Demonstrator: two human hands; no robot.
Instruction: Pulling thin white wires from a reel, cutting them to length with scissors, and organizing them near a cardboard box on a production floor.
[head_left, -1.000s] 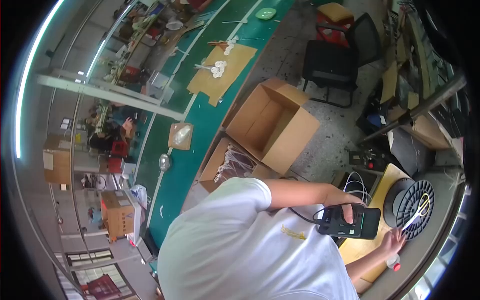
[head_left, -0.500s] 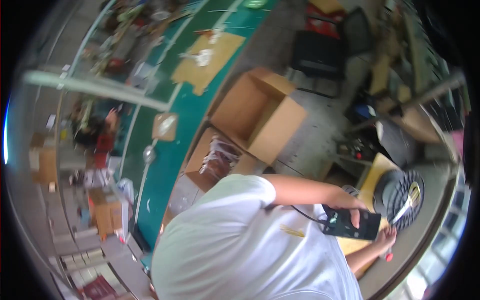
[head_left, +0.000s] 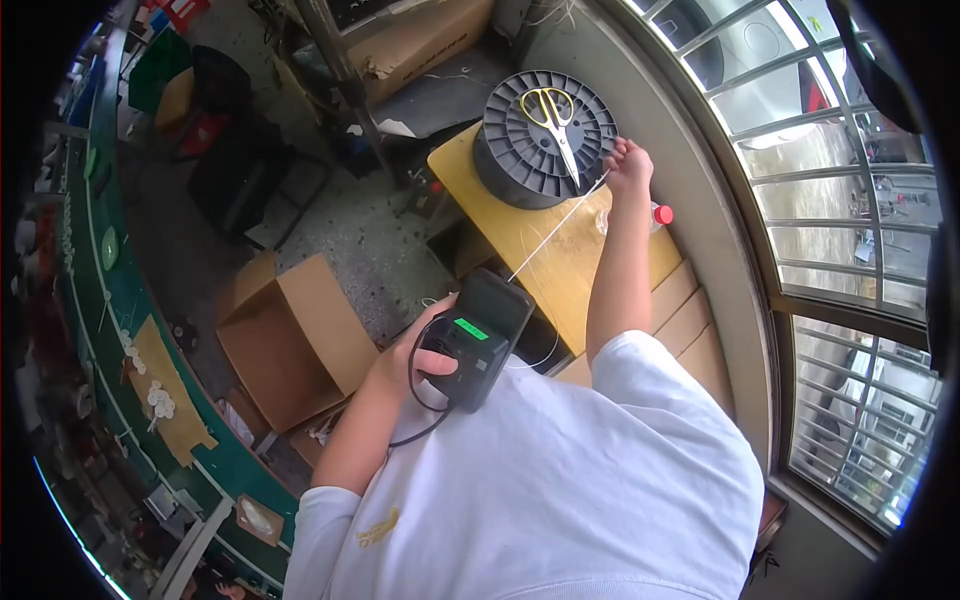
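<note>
My left hand (head_left: 420,355) is wrapped round a black box-shaped device (head_left: 487,345) with a small green display and a black cable, held in front of my shirt. A thin white cord (head_left: 556,230) stretches from beside the device up to my right hand (head_left: 629,168). The fingers of that hand are pinched on the cord at the right side of a large black reel (head_left: 500,165). Yellow-handled scissors (head_left: 560,140) lie on top of the reel, blades toward me. Whatever joins the cord behind the device is hidden.
The reel stands on a yellow wooden table (head_left: 570,265). A clear bottle with a red cap (head_left: 662,215) is beside my right forearm. An open cardboard box (head_left: 325,320) sits on the floor to the left, near a green workbench (head_left: 215,465). Barred windows (head_left: 810,180) line the right.
My view has swung toward the table and windows. The right hand, lower beside the reel before, is now raised at its right side with the cord taut. The left hand still holds the device.
</note>
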